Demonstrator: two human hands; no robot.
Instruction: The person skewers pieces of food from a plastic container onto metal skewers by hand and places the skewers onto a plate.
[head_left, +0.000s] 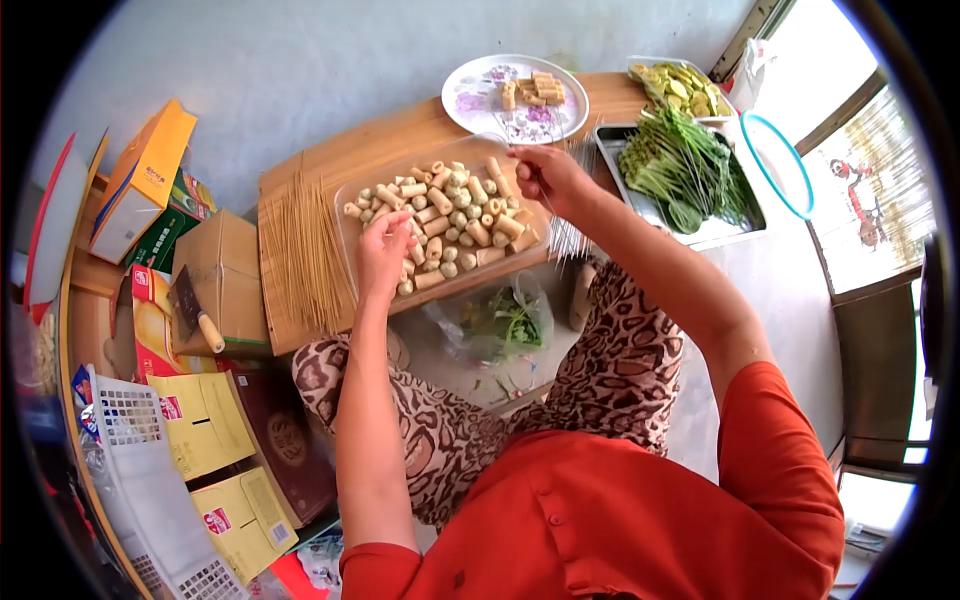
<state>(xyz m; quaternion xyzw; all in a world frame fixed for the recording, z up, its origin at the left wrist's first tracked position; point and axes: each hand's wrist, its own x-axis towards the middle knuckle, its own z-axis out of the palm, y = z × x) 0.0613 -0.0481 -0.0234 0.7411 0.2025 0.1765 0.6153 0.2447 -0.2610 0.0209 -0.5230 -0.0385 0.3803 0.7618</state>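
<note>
A clear plastic tray point(343, 225) holds many short tan tube-shaped rolls point(437, 200) and pale round balls point(458, 218). My left hand point(384, 250) is over the tray's left side, fingertips pinched together among the pieces; whatever they grip is hidden. My right hand point(548, 180) is closed above the tray's right rim, thumb against the fingers, and anything in it is too thin to make out. Thin metal skewers point(572, 225) lie just below that hand. A flowered white plate point(470, 105) behind it carries several tan rolls point(540, 90) grouped together.
Bamboo sticks point(305, 250) are spread at the table's left. To the right, a metal tray point(755, 215) holds leafy greens point(680, 160), with sliced vegetables point(685, 90) behind. A bag of greens point(505, 320) lies below the table. Boxes point(222, 275) and a wooden-handled cleaver point(200, 318) stand left.
</note>
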